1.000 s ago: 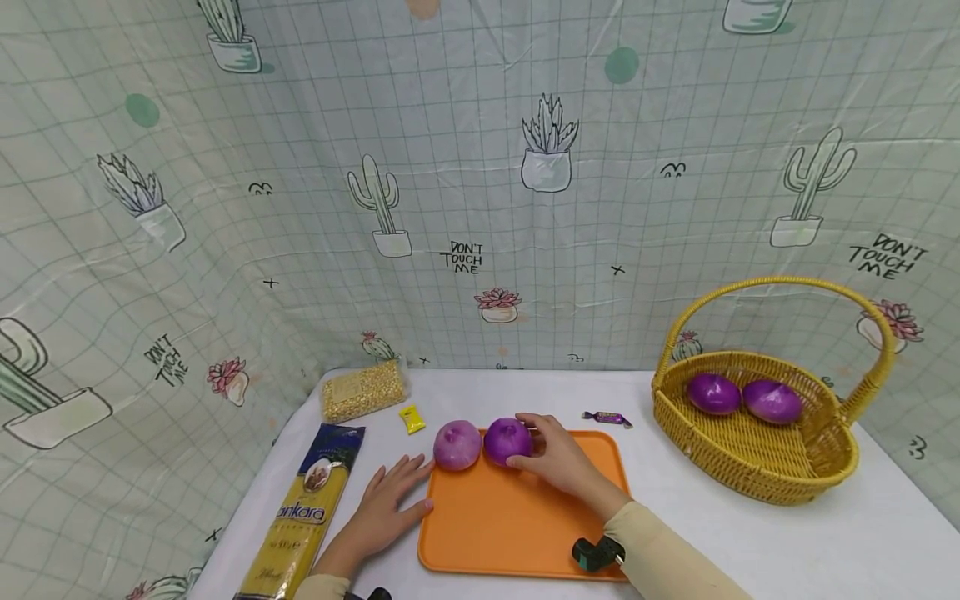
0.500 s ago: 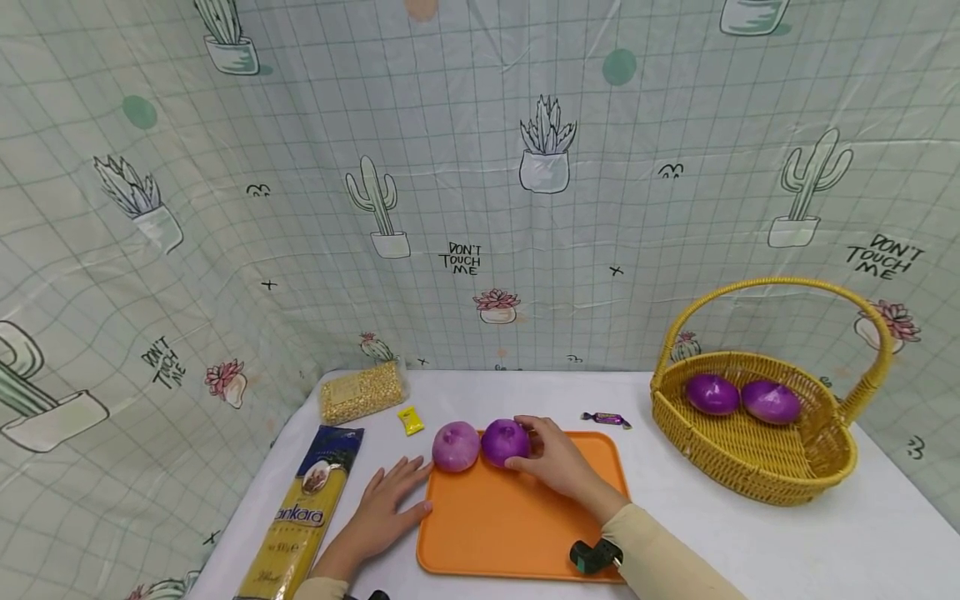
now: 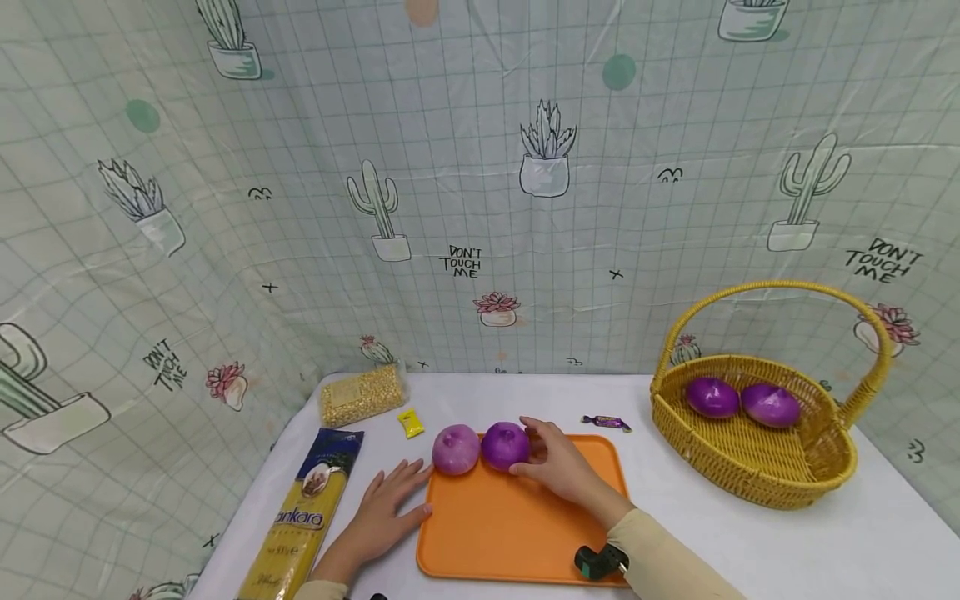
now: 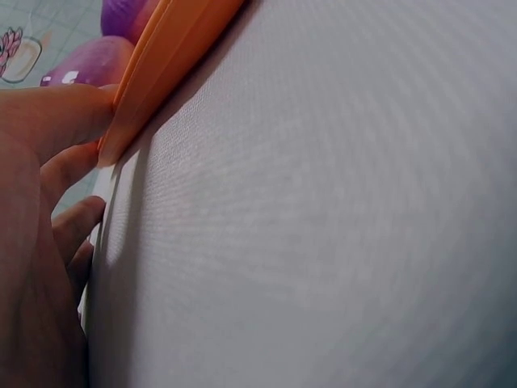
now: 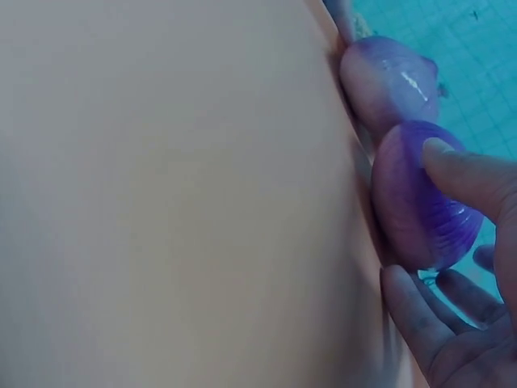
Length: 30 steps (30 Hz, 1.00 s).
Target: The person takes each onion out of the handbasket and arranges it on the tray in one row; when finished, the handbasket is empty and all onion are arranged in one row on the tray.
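Two purple onions sit side by side at the far left of an orange tray (image 3: 517, 533). The paler onion (image 3: 456, 450) is on the left, the darker onion (image 3: 505, 446) on the right. My right hand (image 3: 558, 467) is at the right side of the darker onion, fingers spread loosely about it. In the right wrist view the thumb overlaps the onion (image 5: 416, 198), and a fingertip lies low beside it. My left hand (image 3: 382, 512) rests at the tray's left edge, fingers straight and spread; in the left wrist view fingertips meet the tray rim (image 4: 153, 81).
A yellow wicker basket (image 3: 750, 483) with two purple onions (image 3: 712, 398) stands at the right. A purple-wrapped candy (image 3: 606, 422) lies behind the tray. At the left are a yellow candy (image 3: 410, 422), a bag of corn kernels (image 3: 363, 396) and a spaghetti pack (image 3: 303, 517).
My right thumb and fingers have drawn back slightly to the right from the darker onion. The left hand and both onions keep their places on the tray and table.
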Tool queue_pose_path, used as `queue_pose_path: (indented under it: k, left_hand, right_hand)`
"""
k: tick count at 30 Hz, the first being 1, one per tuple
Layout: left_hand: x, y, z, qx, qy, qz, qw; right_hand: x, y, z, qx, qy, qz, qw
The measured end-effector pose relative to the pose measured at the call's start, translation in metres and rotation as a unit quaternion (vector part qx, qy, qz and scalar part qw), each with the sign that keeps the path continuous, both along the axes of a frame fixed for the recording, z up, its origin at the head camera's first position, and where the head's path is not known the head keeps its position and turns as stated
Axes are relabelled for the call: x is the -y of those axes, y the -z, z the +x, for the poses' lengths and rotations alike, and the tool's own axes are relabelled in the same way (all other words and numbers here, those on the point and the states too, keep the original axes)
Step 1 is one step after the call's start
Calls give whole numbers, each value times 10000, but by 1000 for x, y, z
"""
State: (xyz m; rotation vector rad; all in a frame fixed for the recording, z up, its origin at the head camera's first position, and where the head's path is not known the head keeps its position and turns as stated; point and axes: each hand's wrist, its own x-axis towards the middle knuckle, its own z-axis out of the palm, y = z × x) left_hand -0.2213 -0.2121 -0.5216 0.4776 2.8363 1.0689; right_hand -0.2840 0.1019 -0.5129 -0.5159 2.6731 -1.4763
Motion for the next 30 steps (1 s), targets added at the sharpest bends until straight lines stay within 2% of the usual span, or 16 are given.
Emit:
queue_pose_path:
  k: [7,14,21,30]
  left_hand:
    - [0,0,1,-88,1,35,10000]
    - [1,2,2,-362,45,65,9993]
    - [1,2,-1,17,-57,31,10000]
    - [0,-2,1,0,-27,3,10000]
  right_hand:
    - [-7,-2,2,-35,48,188,9998]
    - [-16,-6,8,-94,-19,434,9990]
    - [-26,-12,11,-37,-102,557,9984]
    - [-44,-15,16,49,-175,531,9984]
